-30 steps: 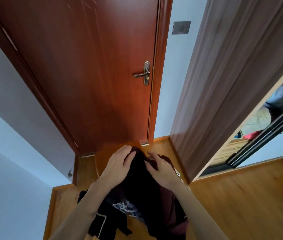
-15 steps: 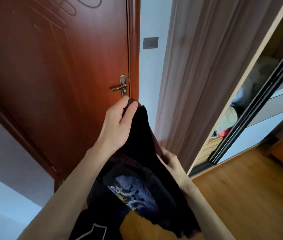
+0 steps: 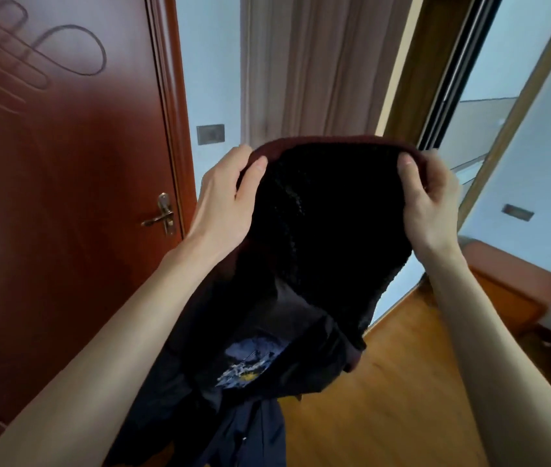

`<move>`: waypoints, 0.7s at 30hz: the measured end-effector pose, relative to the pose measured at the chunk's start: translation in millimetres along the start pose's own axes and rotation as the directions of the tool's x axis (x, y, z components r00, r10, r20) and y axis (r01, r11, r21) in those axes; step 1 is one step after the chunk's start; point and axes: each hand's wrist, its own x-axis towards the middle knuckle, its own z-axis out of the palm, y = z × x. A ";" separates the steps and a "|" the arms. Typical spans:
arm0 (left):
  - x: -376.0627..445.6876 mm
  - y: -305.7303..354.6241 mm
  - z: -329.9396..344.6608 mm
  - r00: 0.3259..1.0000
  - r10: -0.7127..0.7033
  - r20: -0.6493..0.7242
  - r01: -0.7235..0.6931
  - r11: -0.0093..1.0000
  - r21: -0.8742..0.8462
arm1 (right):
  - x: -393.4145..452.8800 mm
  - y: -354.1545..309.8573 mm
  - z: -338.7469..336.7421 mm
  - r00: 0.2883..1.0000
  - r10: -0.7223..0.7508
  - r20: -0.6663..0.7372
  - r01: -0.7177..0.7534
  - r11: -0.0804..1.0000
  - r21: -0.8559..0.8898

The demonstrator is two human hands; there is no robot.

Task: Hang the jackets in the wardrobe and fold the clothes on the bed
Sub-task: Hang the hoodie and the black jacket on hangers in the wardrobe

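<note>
Both the left hand (image 3: 225, 197) and the right hand (image 3: 425, 200) pinch the dark jacket (image 3: 317, 237) by its top edge, right of the red door (image 3: 65, 197); I think spreading it evenly helps hanging.

Soft daylight comes from the right; the dark garment (image 3: 317, 230) loses detail, edges bend, slight motion blur.

Both hands hold up a dark garment (image 3: 328, 230) in the middle of the view. The left hand (image 3: 223, 197) pinches its maroon top edge at 10 o'clock and the right hand (image 3: 430, 200) at 2 o'clock. A printed dark cloth (image 3: 250, 365) hangs below at 6 o'clock. The red-brown door (image 3: 65, 197) stands at 9 o'clock and its handle (image 3: 161, 215) is just beside the left hand. The wooden floor (image 3: 402, 399) lies at 5 o'clock.
</note>
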 end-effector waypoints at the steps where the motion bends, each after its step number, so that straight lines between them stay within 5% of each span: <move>1: 3.3 1.3 6.3 1.000 0.022 0.002 -0.023 1.000 0.021 | 6.7 -0.5 -8.5 1.000 -0.012 -0.019 0.011 1.000 -0.026; 10: 44.6 11.4 57.3 0.998 0.069 -0.013 -0.068 0.994 0.080 | 57.7 -6.7 -60.6 0.985 -0.113 -0.127 0.092 0.983 -0.160; 17: 94.8 60.7 107.7 0.995 0.061 -0.076 -0.069 0.993 -0.100 | 119.8 -19.9 -112.5 0.929 -0.273 -0.251 0.200 0.939 -0.281; 21: 103.9 67.6 161.3 0.981 -0.188 0.050 0.192 0.974 -0.123 | 147.9 -16.0 -153.4 0.898 -0.329 -0.294 0.221 0.912 -0.345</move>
